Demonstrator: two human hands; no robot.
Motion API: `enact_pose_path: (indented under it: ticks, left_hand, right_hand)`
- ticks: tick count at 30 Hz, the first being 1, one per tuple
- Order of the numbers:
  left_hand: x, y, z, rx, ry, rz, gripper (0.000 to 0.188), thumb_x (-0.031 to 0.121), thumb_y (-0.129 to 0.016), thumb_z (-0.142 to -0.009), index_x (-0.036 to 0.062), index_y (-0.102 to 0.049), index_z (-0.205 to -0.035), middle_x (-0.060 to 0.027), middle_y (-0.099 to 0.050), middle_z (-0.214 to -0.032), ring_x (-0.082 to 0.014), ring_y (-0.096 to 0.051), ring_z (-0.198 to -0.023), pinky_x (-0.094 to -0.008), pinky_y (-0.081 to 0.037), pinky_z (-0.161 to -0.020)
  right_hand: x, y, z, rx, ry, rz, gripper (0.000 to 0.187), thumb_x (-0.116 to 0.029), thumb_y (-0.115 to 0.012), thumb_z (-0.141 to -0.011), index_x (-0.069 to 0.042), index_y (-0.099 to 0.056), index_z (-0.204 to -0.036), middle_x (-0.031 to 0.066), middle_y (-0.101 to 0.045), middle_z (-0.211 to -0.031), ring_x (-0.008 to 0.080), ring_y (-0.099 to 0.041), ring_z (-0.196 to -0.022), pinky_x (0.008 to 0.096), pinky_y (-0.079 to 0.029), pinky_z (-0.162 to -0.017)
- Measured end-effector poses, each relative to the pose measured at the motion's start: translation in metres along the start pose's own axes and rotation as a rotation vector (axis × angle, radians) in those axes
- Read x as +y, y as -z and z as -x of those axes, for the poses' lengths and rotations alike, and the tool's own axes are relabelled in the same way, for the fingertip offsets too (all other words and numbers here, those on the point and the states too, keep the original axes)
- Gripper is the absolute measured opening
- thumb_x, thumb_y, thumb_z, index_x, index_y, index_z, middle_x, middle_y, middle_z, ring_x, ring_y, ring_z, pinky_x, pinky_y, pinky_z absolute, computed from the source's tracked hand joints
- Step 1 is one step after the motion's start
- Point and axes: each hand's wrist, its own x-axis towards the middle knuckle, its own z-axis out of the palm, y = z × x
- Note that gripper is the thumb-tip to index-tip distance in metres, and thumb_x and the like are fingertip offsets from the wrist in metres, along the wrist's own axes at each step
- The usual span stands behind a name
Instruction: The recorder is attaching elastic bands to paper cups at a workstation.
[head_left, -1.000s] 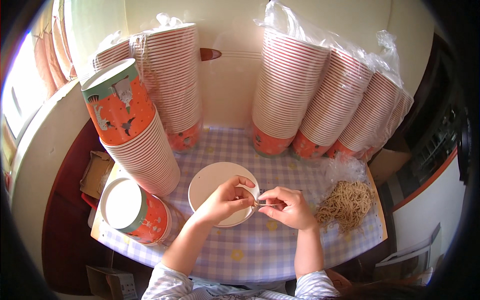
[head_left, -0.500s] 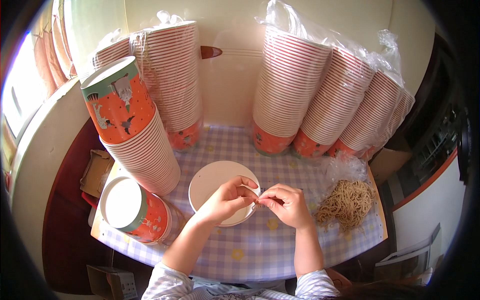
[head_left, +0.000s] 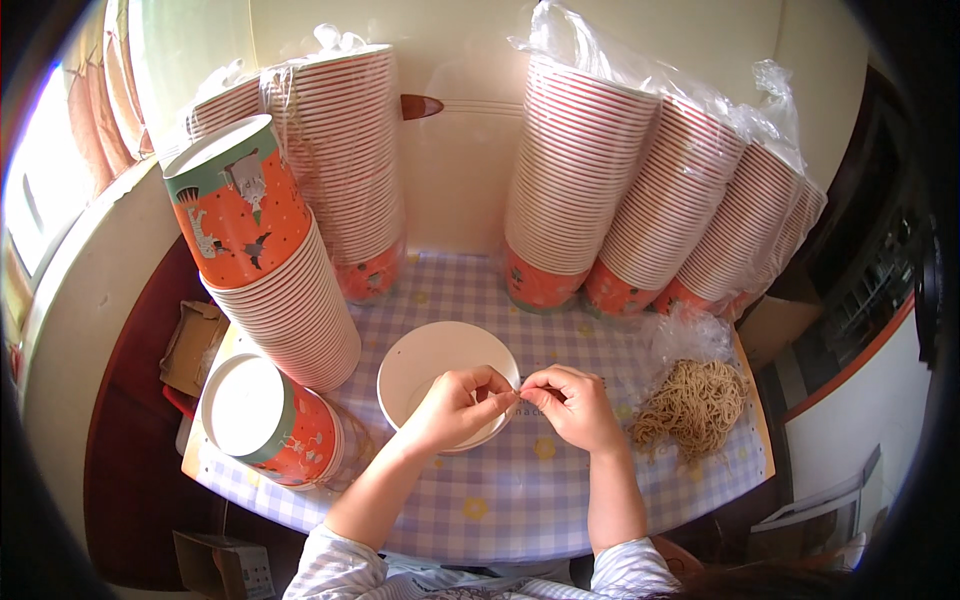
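My left hand (head_left: 462, 408) is over the right part of an open white paper bucket (head_left: 412, 362), its thumb and forefinger pinched together. Fingertip to fingertip with it, just right of the bucket's rim, my right hand (head_left: 575, 408) is pinched too. Whatever sits between the fingertips is too small to make out. A tangled heap of tan strings (head_left: 692, 408) lies to the right of my right hand, beside a crumpled clear plastic bag (head_left: 690, 335).
A checkered cloth (head_left: 480, 510) covers the table. At left stand an orange-and-green paper bucket stack (head_left: 290, 320) and a shorter upturned one (head_left: 300, 430). Bagged bucket stacks line the back left (head_left: 350, 160) and back right (head_left: 575, 170). A cardboard box (head_left: 225, 565) is below.
My left fingers have closed in, with the raised ones curling down. The pinched fingertips of both hands have shifted slightly upward. The stacks and strings stay put.
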Motion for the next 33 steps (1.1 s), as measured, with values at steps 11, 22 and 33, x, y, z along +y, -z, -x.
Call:
enact_pose_path:
  ticks: [11,22,33]
  left_hand:
    - [-0.018,-0.003,-0.003,0.071,-0.037,0.162,0.014,0.012,-0.061,-0.079,-0.0019,-0.061,-0.081,-0.0018,-0.06,-0.068,-0.0061,-0.053,-0.064,-0.0218,-0.044,-0.059]
    - [-0.01,-0.004,-0.001,0.014,0.047,-0.036,0.016,0.014,-0.062,-0.077,-0.001,-0.063,-0.083,0.0008,-0.054,-0.06,-0.0037,-0.048,-0.056,-0.0212,-0.04,-0.052]
    - [-0.017,-0.007,-0.002,0.133,0.036,-0.039,0.016,0.018,-0.065,-0.078,0.0035,-0.067,-0.084,0.0007,-0.047,-0.046,-0.0048,-0.041,-0.043,-0.0243,-0.034,-0.043]
  right_hand:
    - [0.0,0.0,0.001,-0.073,-0.017,0.071,0.006,-0.003,-0.063,-0.079,0.001,-0.062,-0.082,0.0084,-0.063,-0.071,0.0129,-0.057,-0.06,0.0254,-0.045,-0.055]
    - [-0.001,0.002,0.001,-0.051,-0.041,0.01,0.007,-0.006,-0.062,-0.079,0.0,-0.06,-0.081,0.0102,-0.061,-0.071,0.019,-0.057,-0.059,0.0288,-0.045,-0.054]
    - [-0.001,0.0,0.001,-0.065,-0.087,0.037,0.007,-0.007,-0.061,-0.081,0.0,-0.058,-0.081,0.0108,-0.062,-0.072,0.0203,-0.059,-0.06,0.0293,-0.045,-0.054]
